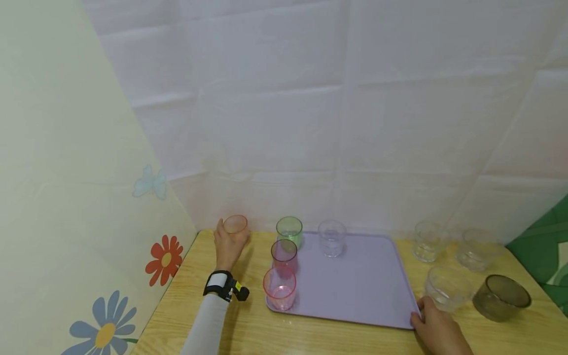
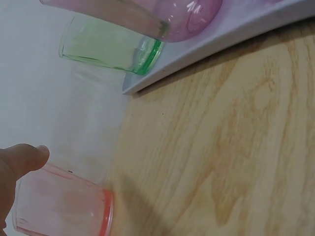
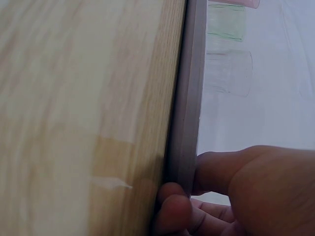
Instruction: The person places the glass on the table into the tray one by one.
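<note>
At the back left of the table, my left hand (image 1: 230, 246) holds an orange-tinted clear glass (image 1: 235, 224), which stands upright beside the tray. The left wrist view shows the thumb (image 2: 32, 157) along the side of this glass (image 2: 61, 206). My right hand (image 1: 439, 328) pinches the near right corner of a lilac tray (image 1: 350, 291), thumb above and fingers under the edge (image 3: 189, 98). Down the tray's left side stand a green glass (image 1: 290, 230), a purple glass (image 1: 284, 254) and a pink glass (image 1: 279, 288). A clear glass (image 1: 332, 239) stands at its back.
Right of the tray are a tall clear glass (image 1: 427, 241), two wider clear ones, one at the back (image 1: 475, 251) and one nearer (image 1: 445, 288), and a smoky brown bowl-like glass (image 1: 501, 298). White sheeting (image 1: 284, 123) hangs behind the wooden table (image 1: 266, 333). A wall borders the left.
</note>
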### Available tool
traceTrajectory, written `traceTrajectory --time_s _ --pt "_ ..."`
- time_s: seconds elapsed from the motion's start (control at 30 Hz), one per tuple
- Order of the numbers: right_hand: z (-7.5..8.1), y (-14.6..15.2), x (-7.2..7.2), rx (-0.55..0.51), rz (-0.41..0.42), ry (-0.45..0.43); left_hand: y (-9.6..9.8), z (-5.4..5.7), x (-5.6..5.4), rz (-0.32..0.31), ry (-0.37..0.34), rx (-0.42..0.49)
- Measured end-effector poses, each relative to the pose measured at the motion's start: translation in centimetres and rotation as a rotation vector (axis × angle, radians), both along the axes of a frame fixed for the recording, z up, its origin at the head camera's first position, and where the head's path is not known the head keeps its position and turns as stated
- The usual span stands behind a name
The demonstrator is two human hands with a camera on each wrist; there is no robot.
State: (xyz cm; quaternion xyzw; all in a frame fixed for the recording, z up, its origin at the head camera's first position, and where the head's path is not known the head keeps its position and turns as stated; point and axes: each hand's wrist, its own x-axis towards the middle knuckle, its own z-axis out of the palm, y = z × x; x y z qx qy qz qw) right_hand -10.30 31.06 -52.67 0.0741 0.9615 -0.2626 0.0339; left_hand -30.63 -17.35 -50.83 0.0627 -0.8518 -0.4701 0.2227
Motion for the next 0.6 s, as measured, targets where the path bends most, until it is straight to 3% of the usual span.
traceTrajectory --time_s 0.3,0.6 --pt "0.0 -0.1 0.0 0.003 -0.001 0.004 -0.4 -1.5 -0.8 -0.023 0.080 0.042" --pt "0.0 -0.1 0.1 0.009 -0.005 -0.001 -0.6 -1.7 -0.6 -0.015 -0.053 0.057"
